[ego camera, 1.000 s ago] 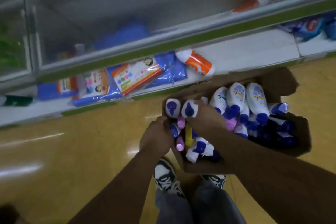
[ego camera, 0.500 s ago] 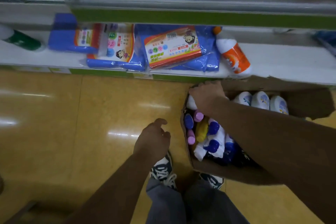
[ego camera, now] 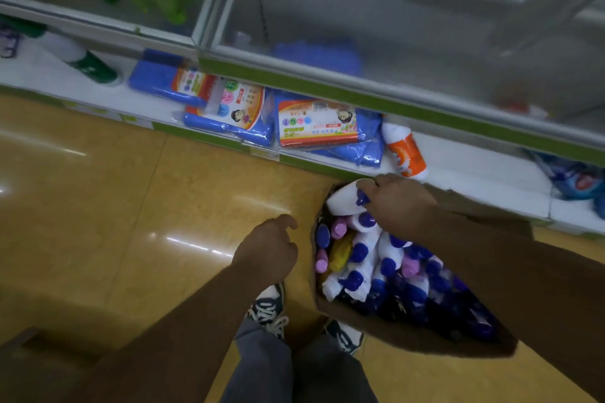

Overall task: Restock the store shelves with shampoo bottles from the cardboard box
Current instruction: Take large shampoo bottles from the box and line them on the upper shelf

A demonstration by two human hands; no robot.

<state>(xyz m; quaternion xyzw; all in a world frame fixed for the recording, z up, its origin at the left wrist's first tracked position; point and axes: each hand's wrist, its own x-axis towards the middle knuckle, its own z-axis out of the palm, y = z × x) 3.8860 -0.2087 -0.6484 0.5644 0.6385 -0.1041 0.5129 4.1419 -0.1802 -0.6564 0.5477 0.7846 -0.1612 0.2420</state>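
Observation:
A brown cardboard box [ego camera: 409,334] stands on the floor against the bottom shelf [ego camera: 474,173], filled with several white shampoo bottles with blue caps, a few pink-capped ones and a yellow one [ego camera: 340,255]. My right hand [ego camera: 397,203] grips a white blue-capped shampoo bottle [ego camera: 343,198] at the box's far left corner, lifted slightly above the others. My left hand [ego camera: 270,247] hovers just left of the box, fingers loosely curled, holding nothing.
The bottom shelf carries blue packets [ego camera: 314,127], an orange-and-white bottle [ego camera: 406,154] lying down and a green-and-white bottle [ego camera: 82,59]. A green-edged glass shelf [ego camera: 360,98] overhangs it. My shoes [ego camera: 268,311] stand on the yellow tiled floor [ego camera: 114,206].
My right hand has closed round a white bottle and raised it at the box's corner. The left hand let go of the box edge and drifted slightly left. The view tilted.

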